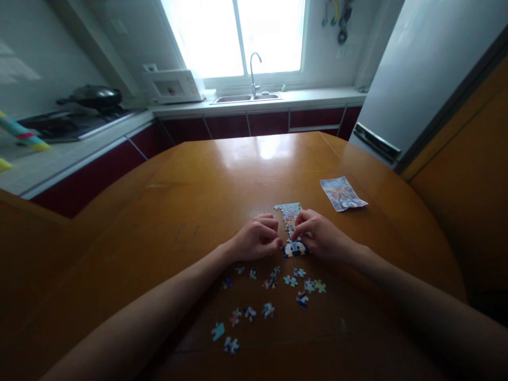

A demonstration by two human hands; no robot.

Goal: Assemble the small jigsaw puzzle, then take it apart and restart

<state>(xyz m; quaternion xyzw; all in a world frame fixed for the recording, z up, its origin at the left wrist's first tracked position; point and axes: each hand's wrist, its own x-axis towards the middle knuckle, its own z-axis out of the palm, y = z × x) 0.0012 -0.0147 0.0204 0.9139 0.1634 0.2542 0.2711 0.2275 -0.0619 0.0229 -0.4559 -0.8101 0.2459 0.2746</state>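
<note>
A partly joined jigsaw puzzle [291, 217] lies on the round wooden table [206, 180]. My left hand [257, 238] rests curled at the puzzle's lower left edge, fingertips touching it near a white and blue patch. My right hand [321, 236] is curled on the puzzle's right side, fingers pinched against its pieces. Whether either hand holds a separate piece is hidden. Several loose puzzle pieces [270, 296] lie scattered on the table just below both hands.
A printed picture card [342, 193] lies to the right of the puzzle. Beyond the table run a counter with a sink and tap [254, 84], a microwave [172, 86] and a wok on a stove [97, 97]. A grey fridge [416, 79] stands at right.
</note>
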